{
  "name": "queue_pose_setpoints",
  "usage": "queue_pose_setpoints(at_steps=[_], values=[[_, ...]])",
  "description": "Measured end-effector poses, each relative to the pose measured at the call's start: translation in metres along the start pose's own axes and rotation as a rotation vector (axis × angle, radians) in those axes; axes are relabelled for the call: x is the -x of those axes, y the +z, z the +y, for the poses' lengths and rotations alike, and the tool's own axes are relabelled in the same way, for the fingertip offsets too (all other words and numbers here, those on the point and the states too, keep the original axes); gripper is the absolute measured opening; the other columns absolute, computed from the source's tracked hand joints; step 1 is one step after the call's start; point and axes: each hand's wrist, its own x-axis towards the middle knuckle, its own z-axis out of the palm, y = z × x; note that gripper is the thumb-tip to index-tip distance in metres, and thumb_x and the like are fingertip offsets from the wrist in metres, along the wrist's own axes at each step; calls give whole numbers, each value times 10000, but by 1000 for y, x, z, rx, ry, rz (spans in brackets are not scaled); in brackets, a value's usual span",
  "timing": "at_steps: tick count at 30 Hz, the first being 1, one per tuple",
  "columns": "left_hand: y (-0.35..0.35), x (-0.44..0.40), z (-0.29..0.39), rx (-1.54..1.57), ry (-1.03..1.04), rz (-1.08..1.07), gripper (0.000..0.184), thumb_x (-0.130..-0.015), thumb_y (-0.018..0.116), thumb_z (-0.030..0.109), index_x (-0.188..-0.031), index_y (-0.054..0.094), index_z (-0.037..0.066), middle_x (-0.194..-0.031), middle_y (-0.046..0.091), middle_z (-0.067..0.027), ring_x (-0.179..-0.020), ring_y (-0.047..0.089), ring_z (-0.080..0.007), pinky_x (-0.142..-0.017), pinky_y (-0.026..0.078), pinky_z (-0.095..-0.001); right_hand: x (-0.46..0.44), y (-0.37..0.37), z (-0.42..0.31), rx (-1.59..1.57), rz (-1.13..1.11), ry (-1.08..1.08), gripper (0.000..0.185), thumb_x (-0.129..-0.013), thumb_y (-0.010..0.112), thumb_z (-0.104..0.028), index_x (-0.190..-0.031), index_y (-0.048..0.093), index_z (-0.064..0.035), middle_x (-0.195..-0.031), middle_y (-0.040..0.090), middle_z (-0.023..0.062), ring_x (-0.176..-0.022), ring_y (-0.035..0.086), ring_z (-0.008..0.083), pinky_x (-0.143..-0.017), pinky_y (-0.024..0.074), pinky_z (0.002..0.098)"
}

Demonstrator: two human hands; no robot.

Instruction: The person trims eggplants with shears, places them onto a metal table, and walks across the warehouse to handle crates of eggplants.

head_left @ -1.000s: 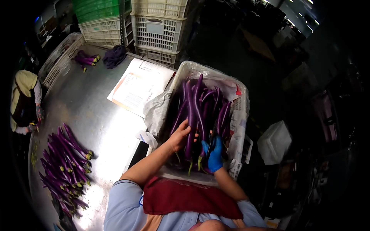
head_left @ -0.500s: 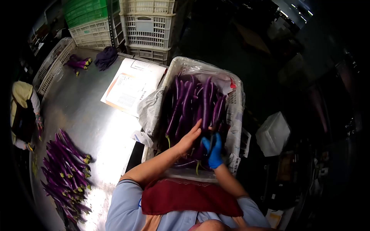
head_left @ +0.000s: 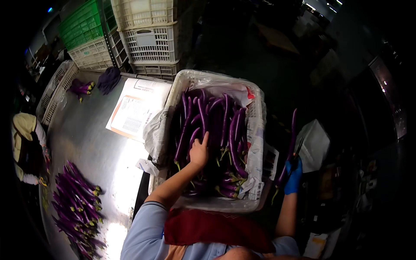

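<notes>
A plastic-lined crate [head_left: 255, 164] full of long purple eggplants [head_left: 234, 136] stands before me. My bare left hand [head_left: 199, 153] is in among them, its index finger stretched along one eggplant [head_left: 202, 117] and the other fingers curled at its lower end, partly hidden. Outside the crate on the right, my right hand [head_left: 293, 177], in a blue glove, is closed on a single eggplant [head_left: 293, 130] held roughly upright, its green stem pointing down. A slim dark tool [head_left: 298, 146] also sticks up from that hand; its kind is unclear.
On the metal table [head_left: 117, 160] lie a pile of eggplants [head_left: 78, 203], a smaller bunch [head_left: 81, 86], printed papers [head_left: 138, 106] and a dark cloth [head_left: 108, 80]. Stacked crates [head_left: 149, 41] stand behind. Another person [head_left: 26, 138] works at far left. A whitish block [head_left: 313, 145] is at right.
My right hand has moved out of the crate to the right, carrying an eggplant. My left hand has shifted slightly left, its fingers now more curled. The view has turned a little.
</notes>
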Motion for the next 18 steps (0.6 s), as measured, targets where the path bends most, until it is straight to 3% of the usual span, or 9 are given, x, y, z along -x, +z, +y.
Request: queue_pose_setpoints(at_steps=[1, 4, 8, 9, 12, 13, 14, 16, 18], values=[[8, -2, -1, -27, 21, 86, 752, -713, 572, 78, -1354, 212, 236, -938, 478, -185, -846, 526, -340, -663, 476, -412, -6, -7, 20, 27, -6, 9, 453, -766, 591, -23, -1191, 437, -18, -1117, 484, 46, -1023, 461, 145, -889, 367, 276], [20, -10, -8, 103, 18, 85, 710, -722, 513, 40, -1342, 246, 260, -892, 473, -175, -771, 525, -336, -630, 468, -424, -6, -9, 52, 4, 98, -8, 496, -762, 622, -50, -1212, 418, -2, -1147, 483, 67, -1053, 454, 158, -913, 357, 286], [-11, -30, 26, 262, 97, 188, 767, -680, 525, 31, -1359, 179, 119, -843, 461, -190, -733, 517, -360, -609, 445, -433, -18, -38, 128, 91, 144, 11, 488, -773, 624, -66, -1204, 415, 25, -1118, 500, 61, -1003, 485, 152, -872, 393, 260], [-24, -40, 42, 370, 138, 201, 804, -670, 544, 58, -1355, 124, 48, -879, 466, -213, -739, 514, -378, -611, 447, -433, -15, -35, 116, 123, 118, 43, 402, -795, 590, -53, -1166, 450, 11, -999, 514, 29, -844, 493, 111, -749, 427, 225], [-4, -80, 63, 471, -28, 116, 816, -650, 569, 133, -1327, 137, -11, -1028, 482, -274, -851, 529, -409, -720, 444, -442, -8, -30, 119, -377, 120, 290, 322, -814, 552, -36, -1128, 480, -19, -858, 474, -12, -692, 432, 68, -604, 393, 199], [19, -96, 58, 441, -74, 48, 828, -646, 578, 153, -1328, 137, -13, -1051, 487, -280, -916, 517, -401, -775, 433, -419, -4, -32, 137, -323, 82, 280, 297, -820, 518, -8, -1113, 493, -48, -777, 434, -32, -636, 394, 46, -528, 333, 183], [44, -111, 51, 412, -118, -21, 841, -643, 587, 173, -1329, 138, -14, -1074, 492, -285, -980, 505, -392, -830, 421, -395, -5, -35, 149, -460, 59, 350, 322, -811, 512, 7, -1125, 491, -59, -729, 416, -39, -606, 395, 50, -510, 332, 188], [78, -131, 37, 378, -48, -123, 811, -626, 593, 174, -1309, 204, -25, -1082, 493, -288, -1006, 495, -392, -865, 409, -385, 17, -18, 93, -119, 32, 297, 363, -794, 518, 25, -1142, 483, -72, -720, 421, -35, -592, 393, 51, -506, 333, 188], [69, -132, 55, 350, -158, -186, 779, -625, 625, 174, -1273, 245, -35, -1075, 519, -255, -1005, 509, -372, -869, 408, -387, 26, -23, 107, -108, 28, 279, 378, -778, 540, -18, -1137, 480, -119, -632, 425, -34, -480, 389, 69, -421, 319, 209]])
